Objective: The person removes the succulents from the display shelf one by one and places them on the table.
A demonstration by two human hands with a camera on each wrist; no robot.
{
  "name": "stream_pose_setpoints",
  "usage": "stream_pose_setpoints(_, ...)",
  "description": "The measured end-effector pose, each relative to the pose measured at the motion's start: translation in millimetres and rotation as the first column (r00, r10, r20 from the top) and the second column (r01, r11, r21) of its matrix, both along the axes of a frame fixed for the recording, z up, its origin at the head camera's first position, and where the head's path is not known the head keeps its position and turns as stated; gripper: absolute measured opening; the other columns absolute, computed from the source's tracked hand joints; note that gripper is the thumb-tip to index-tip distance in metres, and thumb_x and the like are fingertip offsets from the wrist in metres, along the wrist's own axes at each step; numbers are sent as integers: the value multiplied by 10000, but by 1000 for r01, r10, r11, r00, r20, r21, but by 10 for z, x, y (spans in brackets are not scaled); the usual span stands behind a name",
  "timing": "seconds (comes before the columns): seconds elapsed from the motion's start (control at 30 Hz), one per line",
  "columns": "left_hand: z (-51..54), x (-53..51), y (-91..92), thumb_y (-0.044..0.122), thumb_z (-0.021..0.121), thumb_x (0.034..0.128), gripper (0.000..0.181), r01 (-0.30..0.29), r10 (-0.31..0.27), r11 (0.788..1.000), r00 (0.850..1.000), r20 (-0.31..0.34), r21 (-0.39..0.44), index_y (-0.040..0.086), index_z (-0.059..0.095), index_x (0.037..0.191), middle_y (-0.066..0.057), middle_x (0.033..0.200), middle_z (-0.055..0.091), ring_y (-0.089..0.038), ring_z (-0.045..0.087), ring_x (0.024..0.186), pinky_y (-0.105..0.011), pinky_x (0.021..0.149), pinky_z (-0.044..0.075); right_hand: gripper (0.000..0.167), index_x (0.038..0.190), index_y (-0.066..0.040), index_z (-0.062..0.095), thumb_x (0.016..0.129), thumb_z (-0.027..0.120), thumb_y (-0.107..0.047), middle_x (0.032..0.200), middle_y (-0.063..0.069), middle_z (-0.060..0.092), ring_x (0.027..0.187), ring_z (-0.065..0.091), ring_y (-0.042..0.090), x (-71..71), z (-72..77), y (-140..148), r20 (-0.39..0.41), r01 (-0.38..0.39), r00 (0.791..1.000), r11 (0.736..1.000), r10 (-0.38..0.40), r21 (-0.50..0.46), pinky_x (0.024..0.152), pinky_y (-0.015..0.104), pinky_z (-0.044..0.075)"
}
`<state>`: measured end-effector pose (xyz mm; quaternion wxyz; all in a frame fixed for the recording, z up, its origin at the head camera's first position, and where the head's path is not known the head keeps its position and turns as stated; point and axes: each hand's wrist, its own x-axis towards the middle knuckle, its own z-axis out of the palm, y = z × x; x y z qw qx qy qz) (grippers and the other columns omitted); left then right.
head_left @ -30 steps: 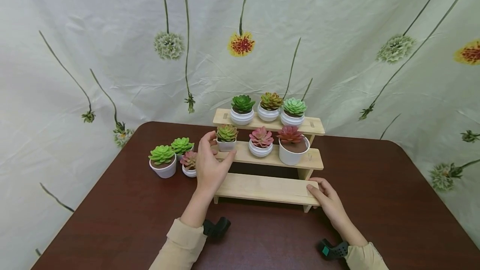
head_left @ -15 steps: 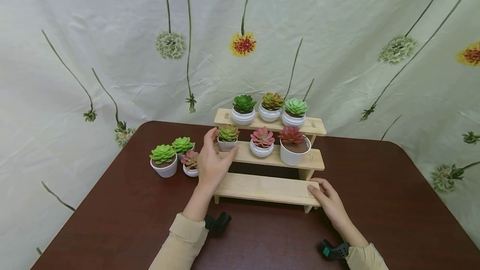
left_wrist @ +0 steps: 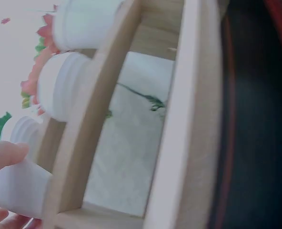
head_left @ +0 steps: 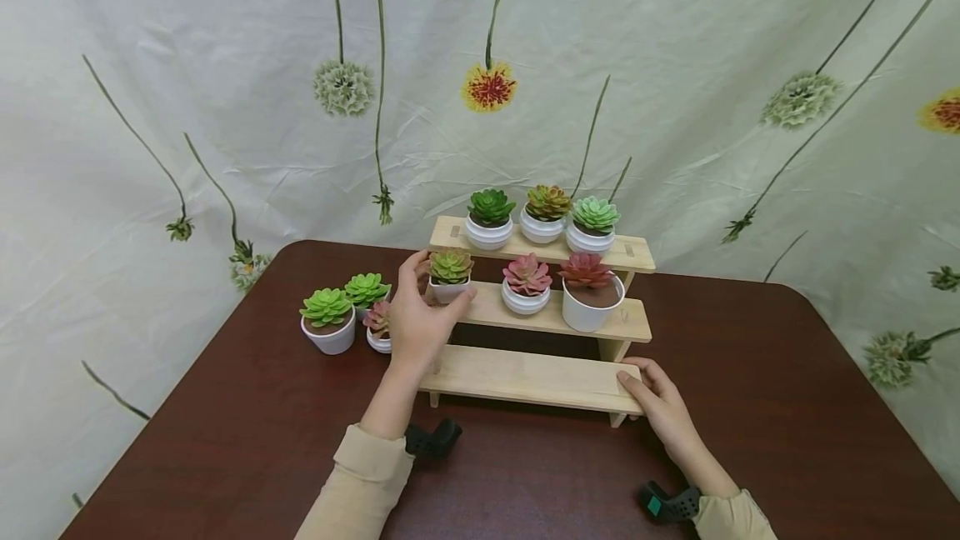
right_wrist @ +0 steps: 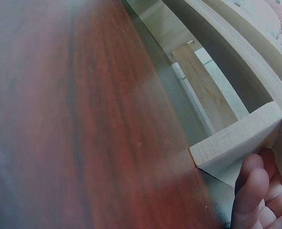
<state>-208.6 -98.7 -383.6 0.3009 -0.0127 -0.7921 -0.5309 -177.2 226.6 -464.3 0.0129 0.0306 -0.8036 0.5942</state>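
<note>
A three-tier wooden stand (head_left: 540,380) carries potted succulents on its top and middle shelves. At the left end of the middle shelf, my left hand (head_left: 420,319) holds a square white pot (head_left: 448,291) with a green-red succulent between thumb and fingers. The left wrist view shows that pot (left_wrist: 18,190) upright against the shelf edge, the thumb on its side. My right hand (head_left: 660,407) grips the right end of the bottom shelf, thumb on top; in the right wrist view its fingers (right_wrist: 253,191) curl beside the end support (right_wrist: 238,138).
Left of the stand, two green succulents (head_left: 327,307) (head_left: 366,291) and a pink one (head_left: 378,319) stand in white pots on the dark red table (head_left: 225,407). A pink succulent (head_left: 527,275) and a red one (head_left: 588,302) share the middle shelf. Behind hangs a floral cloth (head_left: 675,65).
The square pot has shifted slightly left along the middle shelf with my left hand. My right hand keeps its grip on the bottom shelf.
</note>
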Motion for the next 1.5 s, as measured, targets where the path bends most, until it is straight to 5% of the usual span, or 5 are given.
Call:
stream_pose_setpoints(0.43, 187, 131, -397, 194, 792, 749, 750, -79, 74, 993, 996, 55, 91, 36, 387, 1360, -151, 1227, 474, -268, 438, 1145, -421, 874, 429, 295, 1179, -26, 532, 950, 559, -210, 754, 40, 556, 565, 524, 137, 12, 19, -6, -6, -3, 1000, 1000, 3, 4, 519, 274, 454)
stream_pose_setpoints(0.9, 174, 220, -810, 153, 758, 771, 727, -213, 199, 971, 972, 123, 109, 65, 374, 1382, -158, 1279, 452, -282, 432, 1174, -475, 951, 386, 300, 1179, -32, 540, 942, 569, -214, 778, 53, 570, 581, 539, 146, 4, -1, -3, -3, 7, 1000, 1000, -7, 1, 521, 279, 460)
stream_pose_setpoints(1.13, 165, 242, -911, 98, 730, 776, 708, -239, 218, 962, 963, 161, 128, 88, 369, 1386, -148, 1313, 425, -286, 394, 1227, -479, 989, 356, 298, 1180, -44, 539, 940, 571, -219, 789, 60, 563, 593, 538, 152, 2, -6, -1, 7, 11, 1000, 1000, -11, 11, 526, 282, 463)
stream_pose_setpoints(1.5, 116, 288, -1080, 90, 709, 768, 708, -348, 326, 931, 929, 175, 112, 102, 374, 1392, -107, 1328, 443, -235, 431, 1065, -372, 806, 359, 293, 1170, -44, 546, 940, 574, -223, 778, 65, 560, 589, 536, 156, 1, 0, -3, 3, 9, 1000, 1000, -9, 5, 522, 282, 462)
